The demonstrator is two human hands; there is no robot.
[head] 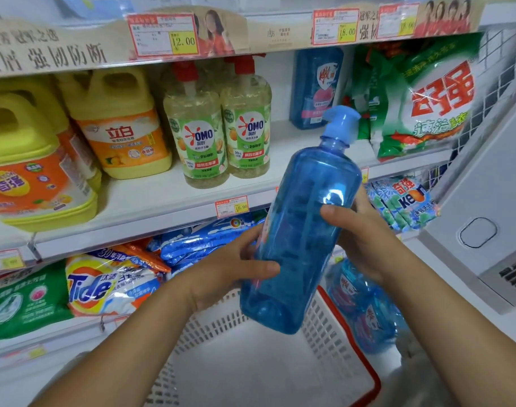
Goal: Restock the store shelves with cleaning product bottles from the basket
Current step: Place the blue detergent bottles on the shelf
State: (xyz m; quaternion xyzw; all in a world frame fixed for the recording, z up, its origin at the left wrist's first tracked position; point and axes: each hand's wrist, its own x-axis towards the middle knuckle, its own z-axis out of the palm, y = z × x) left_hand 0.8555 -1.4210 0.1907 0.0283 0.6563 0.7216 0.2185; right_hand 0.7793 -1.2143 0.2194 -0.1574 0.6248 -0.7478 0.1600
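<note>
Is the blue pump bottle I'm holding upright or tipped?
Tipped: the blue pump bottle slants, top toward the upper right, base toward the lower left.

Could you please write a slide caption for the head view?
Left hand and right hand hold a blue pump bottle over the white basket, facing the shelf.

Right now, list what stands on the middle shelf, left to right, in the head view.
Front yellow jug, second yellow jug, left OMO bottle, right OMO bottle, blue shelf bottle, green detergent bag.
</note>
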